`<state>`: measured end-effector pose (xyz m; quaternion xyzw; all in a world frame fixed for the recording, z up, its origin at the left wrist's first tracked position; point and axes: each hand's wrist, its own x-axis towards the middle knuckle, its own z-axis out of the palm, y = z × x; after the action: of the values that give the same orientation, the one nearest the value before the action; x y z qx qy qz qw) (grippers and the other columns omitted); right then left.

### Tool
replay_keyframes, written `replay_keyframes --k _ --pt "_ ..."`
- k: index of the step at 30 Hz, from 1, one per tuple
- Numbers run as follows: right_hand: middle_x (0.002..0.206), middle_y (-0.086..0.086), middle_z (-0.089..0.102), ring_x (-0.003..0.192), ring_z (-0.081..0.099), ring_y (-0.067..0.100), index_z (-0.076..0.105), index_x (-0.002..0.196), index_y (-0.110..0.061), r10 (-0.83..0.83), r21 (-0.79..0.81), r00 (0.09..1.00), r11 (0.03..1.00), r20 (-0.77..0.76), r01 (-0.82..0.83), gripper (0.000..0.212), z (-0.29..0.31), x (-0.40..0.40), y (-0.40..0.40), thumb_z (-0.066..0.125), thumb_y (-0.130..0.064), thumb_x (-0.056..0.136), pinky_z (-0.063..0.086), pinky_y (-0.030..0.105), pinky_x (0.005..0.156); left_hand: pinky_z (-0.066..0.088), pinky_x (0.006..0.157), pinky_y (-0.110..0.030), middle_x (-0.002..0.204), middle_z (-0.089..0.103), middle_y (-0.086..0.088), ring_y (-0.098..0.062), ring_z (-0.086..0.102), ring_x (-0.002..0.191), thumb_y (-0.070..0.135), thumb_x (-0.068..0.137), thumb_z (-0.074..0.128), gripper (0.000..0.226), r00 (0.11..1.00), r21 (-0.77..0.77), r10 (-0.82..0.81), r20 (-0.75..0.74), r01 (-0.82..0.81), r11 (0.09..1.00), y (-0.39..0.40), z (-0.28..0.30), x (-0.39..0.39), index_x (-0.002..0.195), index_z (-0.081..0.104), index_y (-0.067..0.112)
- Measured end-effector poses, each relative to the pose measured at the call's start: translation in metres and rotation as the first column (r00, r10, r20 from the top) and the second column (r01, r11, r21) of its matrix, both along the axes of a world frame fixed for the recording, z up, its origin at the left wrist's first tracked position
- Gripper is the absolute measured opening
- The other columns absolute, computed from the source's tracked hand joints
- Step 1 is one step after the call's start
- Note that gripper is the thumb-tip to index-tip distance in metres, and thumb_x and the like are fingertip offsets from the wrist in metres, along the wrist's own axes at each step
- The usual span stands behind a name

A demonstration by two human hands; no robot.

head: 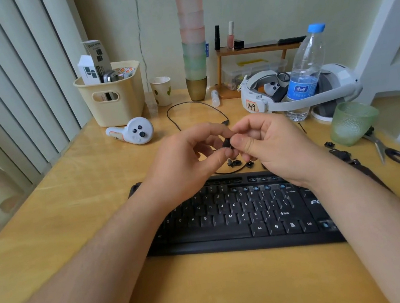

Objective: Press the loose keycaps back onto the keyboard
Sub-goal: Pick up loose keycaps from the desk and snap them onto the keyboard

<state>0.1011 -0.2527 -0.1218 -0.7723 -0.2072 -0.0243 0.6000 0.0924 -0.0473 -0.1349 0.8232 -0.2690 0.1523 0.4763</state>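
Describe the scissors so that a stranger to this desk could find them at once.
Start at the black keyboard and follow its back edge off to the right, past the scattered loose keycaps. The scissors lie flat there, just in front of the green textured glass: the only metal blades around, with black loop handles.

Both bare forearms reach forward from the lower corners and converge at centre. Left hand (pixel 182 160): fingers curled, thumb and forefinger tips pinching a small dark keycap (pixel 226 143). Right hand (pixel 272 147): fingers curled, thumb tip pressed on the same keycap, fingertips touching those of the left; both hands raised.
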Motion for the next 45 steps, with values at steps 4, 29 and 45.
replay_keyframes --k 4,29,45 --pt "0.077 0.004 0.074 0.070 0.064 0.018 0.069 0.111 -0.017 0.025 0.014 1.000 1.000 0.019 -0.025 0.020 0.0009 -0.0001 -0.0035 0.065 -0.003 0.097 0.055 0.025 0.071 0.060 0.086 -0.049 0.094 0.078 0.002 -0.021 0.074 0.090 0.030 0.088 0.081 0.027 0.994 -0.121 -0.057 -0.095 0.045 0.992 0.0005 0.0006 0.0012 0.114 0.074 0.028" --pt "0.090 0.004 0.074 0.076 0.072 0.024 0.076 0.102 -0.025 -0.044 -0.113 0.984 0.992 0.171 0.064 0.023 0.0012 -0.0054 -0.0014 0.076 -0.004 0.091 0.063 0.045 0.081 0.061 0.081 -0.031 0.084 0.077 0.001 -0.016 0.074 0.080 0.019 0.077 0.090 0.029 0.983 -0.138 -0.021 -0.184 -0.005 0.990 0.0024 0.0031 -0.0005 0.098 0.070 0.018" --pt "0.082 -0.004 0.076 0.072 0.073 0.015 0.077 0.097 -0.028 -0.188 -0.098 0.950 0.971 0.248 0.218 0.016 -0.0043 -0.0057 0.0041 0.079 -0.014 0.089 0.063 0.041 0.077 0.056 0.081 -0.033 0.086 0.079 -0.007 -0.014 0.071 0.079 0.012 0.095 0.074 0.005 0.902 -0.343 -0.097 -0.421 -0.060 0.937 -0.0011 0.0090 -0.0020 0.100 0.074 0.014"
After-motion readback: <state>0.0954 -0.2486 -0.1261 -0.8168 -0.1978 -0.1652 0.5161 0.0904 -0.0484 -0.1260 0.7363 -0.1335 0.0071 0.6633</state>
